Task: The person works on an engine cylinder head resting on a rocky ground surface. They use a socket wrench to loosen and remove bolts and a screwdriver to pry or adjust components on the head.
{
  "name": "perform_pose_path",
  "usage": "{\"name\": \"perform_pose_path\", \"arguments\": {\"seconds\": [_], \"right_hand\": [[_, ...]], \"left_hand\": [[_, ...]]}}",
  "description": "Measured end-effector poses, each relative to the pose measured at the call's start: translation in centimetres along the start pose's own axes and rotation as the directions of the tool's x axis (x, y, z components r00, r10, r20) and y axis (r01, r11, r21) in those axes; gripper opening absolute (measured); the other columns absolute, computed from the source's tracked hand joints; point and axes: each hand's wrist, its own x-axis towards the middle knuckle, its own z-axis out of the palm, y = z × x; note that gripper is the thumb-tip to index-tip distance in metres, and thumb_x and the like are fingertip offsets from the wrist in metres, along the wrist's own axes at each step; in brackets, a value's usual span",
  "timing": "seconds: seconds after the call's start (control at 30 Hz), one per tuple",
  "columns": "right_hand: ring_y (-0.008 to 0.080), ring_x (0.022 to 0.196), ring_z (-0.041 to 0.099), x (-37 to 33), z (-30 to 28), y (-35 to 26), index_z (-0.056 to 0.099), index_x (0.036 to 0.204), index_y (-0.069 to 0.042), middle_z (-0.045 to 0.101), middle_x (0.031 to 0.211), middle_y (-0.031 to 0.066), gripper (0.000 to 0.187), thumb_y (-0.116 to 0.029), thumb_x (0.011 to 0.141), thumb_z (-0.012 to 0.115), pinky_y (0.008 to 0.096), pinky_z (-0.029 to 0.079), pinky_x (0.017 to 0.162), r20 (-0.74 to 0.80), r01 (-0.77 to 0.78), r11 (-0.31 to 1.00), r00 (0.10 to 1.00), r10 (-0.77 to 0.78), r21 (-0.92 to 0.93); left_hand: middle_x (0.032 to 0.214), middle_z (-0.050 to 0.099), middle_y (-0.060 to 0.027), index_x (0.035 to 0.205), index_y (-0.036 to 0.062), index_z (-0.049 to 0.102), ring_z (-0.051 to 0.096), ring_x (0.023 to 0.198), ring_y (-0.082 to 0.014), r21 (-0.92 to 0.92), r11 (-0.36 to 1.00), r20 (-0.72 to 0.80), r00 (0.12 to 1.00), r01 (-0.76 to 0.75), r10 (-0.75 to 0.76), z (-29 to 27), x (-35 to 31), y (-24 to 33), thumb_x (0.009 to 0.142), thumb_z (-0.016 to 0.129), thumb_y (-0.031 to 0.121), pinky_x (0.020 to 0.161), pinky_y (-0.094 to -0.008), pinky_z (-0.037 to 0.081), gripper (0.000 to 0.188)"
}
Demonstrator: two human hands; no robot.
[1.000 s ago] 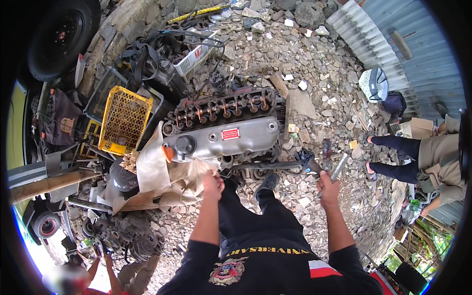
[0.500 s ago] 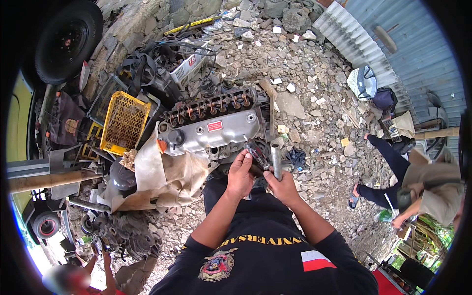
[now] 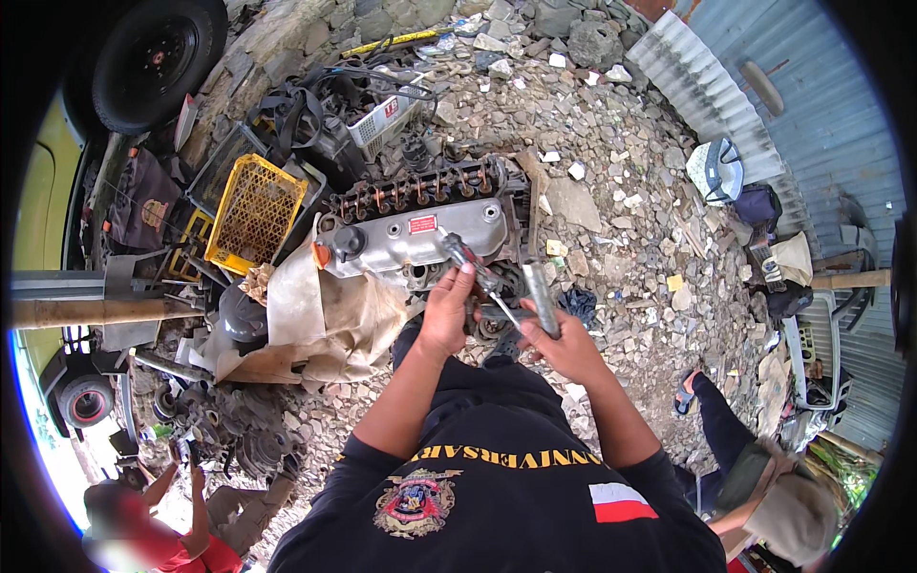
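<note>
My left hand (image 3: 446, 313) is closed round a screwdriver-like tool (image 3: 468, 260) with a dark-and-red handle. Its thin bright shaft slants down towards my right hand (image 3: 565, 348), whose fingers wrap a grey metal tube (image 3: 541, 298) held nearly upright. Whether the right fingertips also touch the shaft, I cannot tell. Both hands are in front of my body, just on the near side of an engine (image 3: 435, 246). A silver cover with a red label lies along it, and a row of rusty valve springs (image 3: 420, 191) shows behind.
Left of the engine lie a crumpled tan sheet (image 3: 320, 320) and a yellow crate (image 3: 253, 215). Greasy parts (image 3: 253, 435) are heaped at lower left, near a person in red (image 3: 186, 549). Another person (image 3: 764, 497) bends at lower right. Broken stones (image 3: 611, 201) cover the ground.
The handled tool has turned, so its bright shaft now points at my right hand. The tube leans further left. The person on the right has moved nearer the lower edge.
</note>
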Motion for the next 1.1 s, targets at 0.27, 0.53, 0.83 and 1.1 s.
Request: {"name": "perform_pose_path", "arguments": {"seconds": [0.27, 0.53, 0.83, 1.1], "right_hand": [[0.0079, 0.072, 0.047, -1.6, -2.1, -0.1, 0.056, 0.120, 0.000, 0.056, 0.083, 0.0000, 0.041, -0.032, 0.095, 0.059, 0.0228, 0.040, 0.066, -0.121, 0.138, 0.990, 0.983, -0.141, -0.033], [0.0110, 0.061, 0.046, -3.1, -2.2, -2.2, 0.062, 0.110, -0.003, 0.054, 0.071, 0.0047, 0.033, -0.030, 0.091, 0.064, 0.0258, 0.041, 0.058, -0.109, 0.272, 0.876, 0.934, -0.339, -0.399], [0.0144, 0.062, 0.050, -4.1, -3.2, -1.0, 0.062, 0.109, -0.003, 0.057, 0.073, 0.0061, 0.034, -0.031, 0.090, 0.065, 0.0283, 0.044, 0.060, -0.072, 0.263, 0.875, 0.946, -0.317, -0.407], [0.0094, 0.067, 0.052, -8.8, -8.8, 7.1, 0.054, 0.128, -0.003, 0.058, 0.081, 0.0021, 0.039, -0.020, 0.093, 0.057, 0.0252, 0.044, 0.064, -0.087, -0.102, 0.992, 0.990, 0.109, 0.076]], "left_hand": [[0.107, 0.062, -0.0030, 0.115, 0.0111, 0.054, 0.062, 0.094, -0.0164, -0.231, 0.960, -0.008, 0.987, -0.161, 0.163, 0.4, -0.5, 3.6, 0.100, 0.047, 0.035, 0.051, -0.0198, 0.040, 0.029], [0.110, 0.060, -0.0037, 0.122, 0.0116, 0.049, 0.065, 0.094, -0.0168, -0.184, 0.928, -0.004, 0.945, -0.323, 0.328, 2.8, -1.8, 5.9, 0.100, 0.048, 0.029, 0.051, -0.0203, 0.042, 0.028], [0.106, 0.062, -0.0056, 0.119, 0.0096, 0.052, 0.066, 0.086, -0.0182, -0.045, 0.947, 0.026, 0.947, -0.318, 0.319, 3.8, -2.4, 4.2, 0.100, 0.048, 0.028, 0.047, -0.0213, 0.042, 0.026], [0.099, 0.061, -0.0073, 0.121, 0.0070, 0.048, 0.063, 0.070, -0.0140, 0.146, 0.975, 0.008, 0.986, -0.166, 0.167, 4.1, -0.9, 2.0, 0.102, 0.042, 0.030, 0.047, -0.0207, 0.044, 0.031]]}}
